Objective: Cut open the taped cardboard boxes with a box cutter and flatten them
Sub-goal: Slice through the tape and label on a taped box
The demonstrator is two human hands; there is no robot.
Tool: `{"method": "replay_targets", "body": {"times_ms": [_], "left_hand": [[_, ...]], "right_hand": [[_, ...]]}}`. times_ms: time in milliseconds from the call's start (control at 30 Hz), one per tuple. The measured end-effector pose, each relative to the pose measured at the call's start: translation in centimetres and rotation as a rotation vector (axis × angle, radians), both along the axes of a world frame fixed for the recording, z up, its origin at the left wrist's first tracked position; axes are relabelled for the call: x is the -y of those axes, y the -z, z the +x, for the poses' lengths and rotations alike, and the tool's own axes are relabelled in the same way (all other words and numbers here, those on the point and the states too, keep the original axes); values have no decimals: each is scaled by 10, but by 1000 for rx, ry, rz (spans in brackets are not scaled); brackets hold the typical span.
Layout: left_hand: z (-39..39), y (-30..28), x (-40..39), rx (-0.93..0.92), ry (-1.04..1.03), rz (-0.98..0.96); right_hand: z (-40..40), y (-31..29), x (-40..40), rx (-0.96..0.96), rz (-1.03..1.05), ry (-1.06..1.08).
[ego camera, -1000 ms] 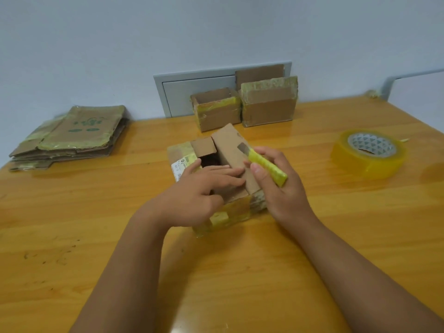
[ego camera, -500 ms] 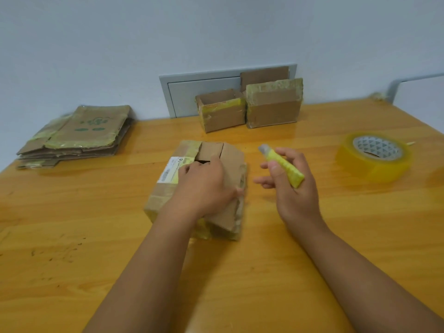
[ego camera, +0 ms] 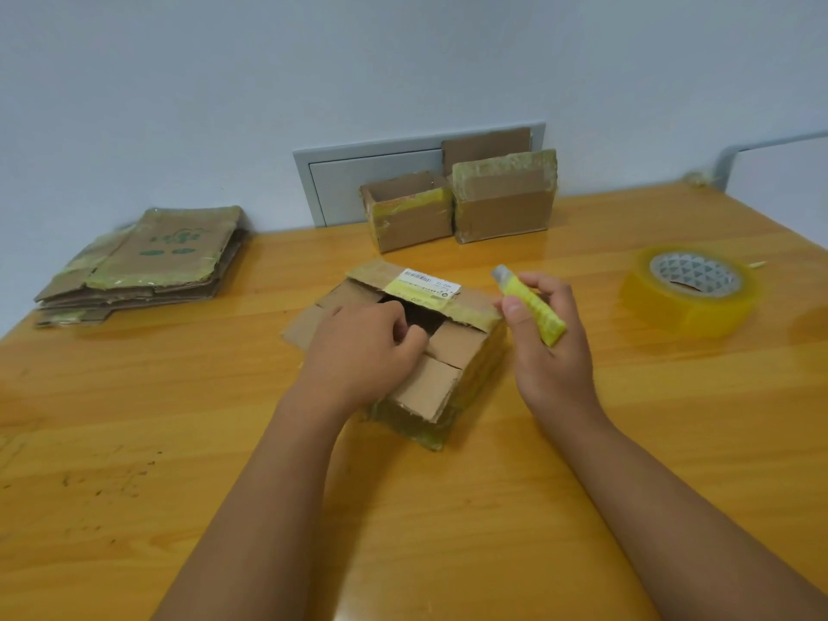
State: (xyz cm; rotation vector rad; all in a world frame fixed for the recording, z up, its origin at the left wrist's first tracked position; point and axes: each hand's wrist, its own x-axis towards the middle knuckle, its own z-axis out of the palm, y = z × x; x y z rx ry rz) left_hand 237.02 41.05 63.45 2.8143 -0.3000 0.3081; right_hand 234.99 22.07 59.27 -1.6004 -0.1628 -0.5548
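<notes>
Going by what's stacked left of the centre box (ego camera: pixel 416 347), you're past halfway: a pile of flattened boxes (ego camera: pixel 143 262) lies there, tape residue on the edges, done.

Centre box is your current one. Top seam is already open, flaps loose, dark gap showing under the label (ego camera: pixel 425 286). Sides and the near face look to be taped yet, so it isn't collapsed. Your left hand (ego camera: pixel 363 351) sits on top of it, grip curled over a flap edge at the opening. Your right hand (ego camera: pixel 544 347) is just right of the box, off the cardboard, grip clamped on the yellow box cutter (ego camera: pixel 528 304), tip pointing up and away. Can't tell if the blade is out.

Behind the centre box, against the wall: two more boxes (ego camera: pixel 461 203). The left one has an open top, the right one looks sealed with tape. Neither is flat. So my read is three left to flatten.

Far right of the centre box: roll of clear tape (ego camera: pixel 690 291), lying flat, well apart from your hands.

Desk (ego camera: pixel 134 441) is glossy orange wood, a few dark scuffs near left. Plain pale wall behind, with a grey panel (ego camera: pixel 358 181) set low behind the two boxes.
</notes>
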Motion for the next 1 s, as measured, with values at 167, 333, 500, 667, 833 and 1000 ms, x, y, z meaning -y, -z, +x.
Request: {"method": "replay_targets", "body": {"times_ms": [167,333,500,667,833,1000], "left_hand": [[-5,5,4,126,106,6],[-10,3,6,159,203,-86],[-12,2,10,200,86,-70],[-11,5,9,161,109,-135],[-14,10,12,231,153,-243],[-12,15,10,245,186,-317]], "right_hand": [[0,1,-2,-29,-2,-157],[2,0,-2,-40,65,-250],[1,3,-7,-91,133,-335],[5,-2,-9,-97,279,-217],[5,-2,-7,-103,293,-166],[1,-2,-2,-90,283,-134]]}}
